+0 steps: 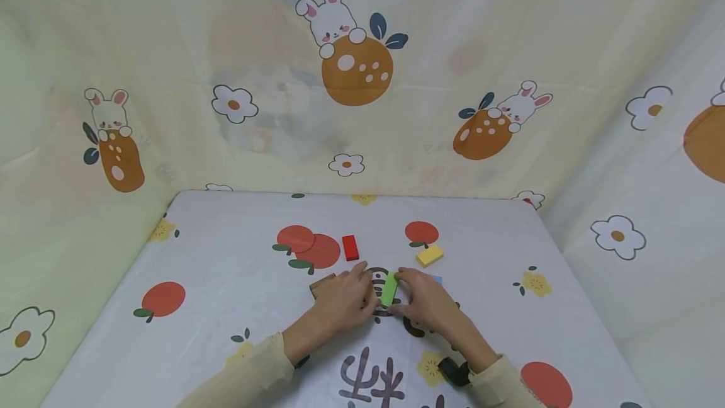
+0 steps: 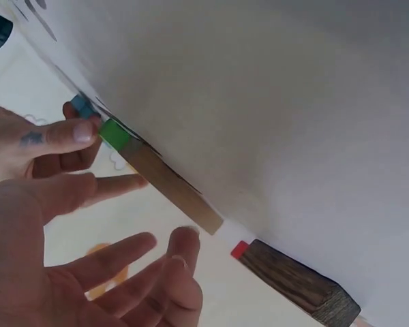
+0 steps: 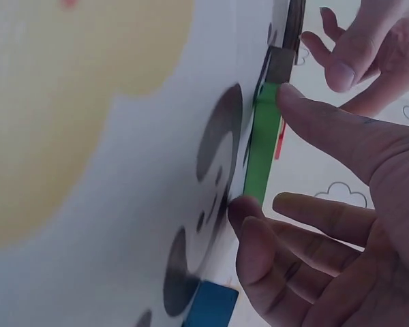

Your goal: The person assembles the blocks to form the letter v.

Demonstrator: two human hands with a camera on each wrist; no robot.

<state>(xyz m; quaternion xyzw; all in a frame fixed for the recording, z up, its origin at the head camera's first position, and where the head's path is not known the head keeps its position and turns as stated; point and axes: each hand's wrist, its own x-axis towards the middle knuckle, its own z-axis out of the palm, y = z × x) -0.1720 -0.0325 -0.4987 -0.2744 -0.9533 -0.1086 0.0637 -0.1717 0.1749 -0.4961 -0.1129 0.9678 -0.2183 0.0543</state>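
Observation:
A green block [image 1: 389, 289] lies on the cloth between the two hands. My right hand [image 1: 427, 298] pinches it by its ends, thumb at one and fingertips at the other, as the right wrist view [image 3: 262, 146] shows. A light wooden block [image 2: 174, 191] lies beside the green one, hidden beneath my left hand [image 1: 347, 298] in the head view. In the left wrist view, the left thumb and fingers are spread loosely close alongside this wooden block. A dark brown block [image 2: 293, 283] sits just beyond the left hand.
Farther back lie a red block [image 1: 350, 248] and a yellow block [image 1: 430, 255]. A blue block [image 3: 211, 304] lies near the right fingers, partly hidden in the head view. The table [image 1: 215, 250] has a printed cloth, with patterned curtains around it.

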